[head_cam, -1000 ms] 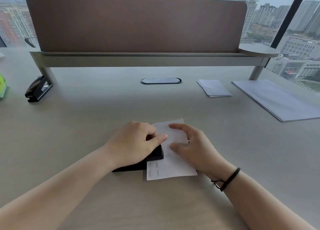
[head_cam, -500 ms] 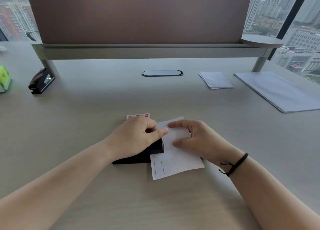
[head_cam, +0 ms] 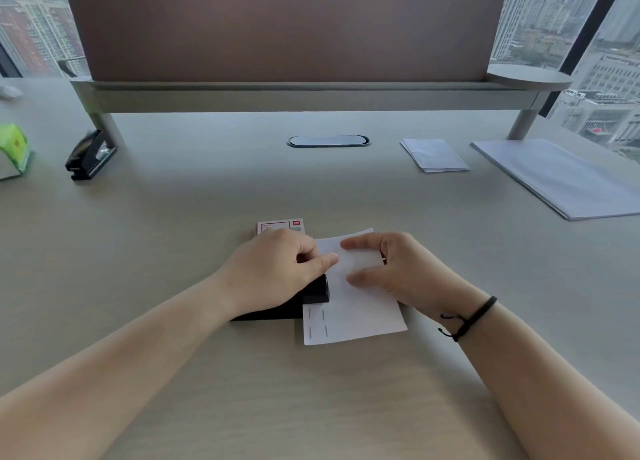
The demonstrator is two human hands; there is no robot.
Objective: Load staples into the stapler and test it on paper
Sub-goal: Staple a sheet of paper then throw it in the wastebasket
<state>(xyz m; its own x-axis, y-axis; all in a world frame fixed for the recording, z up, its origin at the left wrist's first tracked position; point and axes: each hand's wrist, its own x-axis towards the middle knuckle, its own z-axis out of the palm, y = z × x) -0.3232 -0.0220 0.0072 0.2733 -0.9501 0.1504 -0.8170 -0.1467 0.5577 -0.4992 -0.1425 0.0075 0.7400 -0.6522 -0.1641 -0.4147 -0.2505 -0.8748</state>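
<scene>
Matte pale wood-grain bench (head_cam: 173,251), brown felt divider behind, city beyond the glass. Left hand (head_cam: 273,272) curled down over the black stapler (head_cam: 313,295), likely pressing, its nose over the left edge of the paper slip (head_cam: 360,317). Right hand (head_cam: 391,269) loosely spread, fingertips pinning the thin white slip flat so it won't slide. Four staple lines show along the slip's near-left edge, so testing looks underway. Red-and-white staple box (head_cam: 280,225) sits just behind the left hand, handy for reloading.
</scene>
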